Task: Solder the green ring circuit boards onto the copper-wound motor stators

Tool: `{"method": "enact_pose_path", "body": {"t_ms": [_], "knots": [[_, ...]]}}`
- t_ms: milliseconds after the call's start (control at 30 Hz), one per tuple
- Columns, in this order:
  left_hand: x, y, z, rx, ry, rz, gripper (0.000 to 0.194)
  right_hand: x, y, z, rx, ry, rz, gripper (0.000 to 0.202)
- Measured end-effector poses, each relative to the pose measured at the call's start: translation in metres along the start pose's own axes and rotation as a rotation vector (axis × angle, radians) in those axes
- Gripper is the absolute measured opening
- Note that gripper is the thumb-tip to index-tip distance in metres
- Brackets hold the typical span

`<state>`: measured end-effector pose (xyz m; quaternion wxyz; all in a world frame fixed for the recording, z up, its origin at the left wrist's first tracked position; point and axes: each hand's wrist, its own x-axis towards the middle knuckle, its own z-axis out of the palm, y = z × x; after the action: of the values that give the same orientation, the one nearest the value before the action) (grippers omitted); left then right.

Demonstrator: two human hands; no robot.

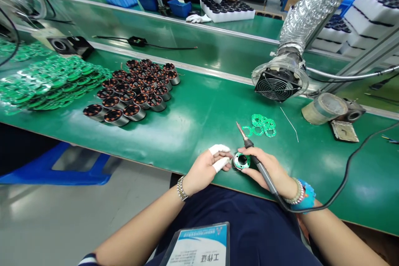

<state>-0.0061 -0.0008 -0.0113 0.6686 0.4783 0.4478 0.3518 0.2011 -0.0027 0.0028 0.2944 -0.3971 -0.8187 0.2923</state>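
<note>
A round part topped with a green ring board (242, 161) stands near the table's front edge. My right hand (268, 167) has its thumb and a finger around the part's right side, and a soldering iron (263, 172) lies across that hand, its tip pointing up and left. My left hand (215, 162), with white covers on two fingers, is at the part's left side, its fingers apart and holding nothing. Several loose green ring boards (263, 124) lie beyond the iron's tip. A thin pale wire (289, 124) rests to their right.
Several copper-wound metal cylinders (134, 91) stand on the green table (187, 133), with stacked green boards (50, 81) farther left. A fan with a foil duct (276, 85) hangs at the back right, near a round container (324, 109). The iron's cable (346, 174) runs right. A person works opposite.
</note>
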Motion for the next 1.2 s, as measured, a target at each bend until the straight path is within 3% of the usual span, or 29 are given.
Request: {"method": "enact_pose_path", "body": {"t_ms": [133,233,400,700,867,1033,1200], "knots": [[-0.007,0.001,0.003,-0.008,-0.023,-0.084,0.021,-0.014,-0.006,0.015,-0.073,0.159,0.069,0.038],[-0.005,0.004,0.011,-0.123,-0.009,-0.132,0.021,-0.017,-0.012,0.019,-0.092,0.205,0.104,0.041],[0.004,0.010,0.025,-0.232,-0.023,-0.186,0.028,-0.009,-0.019,0.013,-0.037,0.270,-0.004,0.032],[0.004,0.013,0.020,-0.104,-0.064,-0.143,0.024,0.006,-0.022,0.011,-0.055,0.221,-0.083,0.024],[0.000,0.010,0.018,-0.106,-0.082,-0.133,0.024,0.004,-0.024,0.015,-0.056,0.243,-0.042,0.025],[-0.001,0.008,0.016,-0.078,-0.094,-0.153,0.023,-0.007,-0.032,0.000,0.018,0.318,0.040,0.018],[0.000,0.008,0.015,-0.074,-0.087,-0.168,0.020,-0.026,-0.037,-0.021,0.088,0.280,-0.026,0.031]]}}
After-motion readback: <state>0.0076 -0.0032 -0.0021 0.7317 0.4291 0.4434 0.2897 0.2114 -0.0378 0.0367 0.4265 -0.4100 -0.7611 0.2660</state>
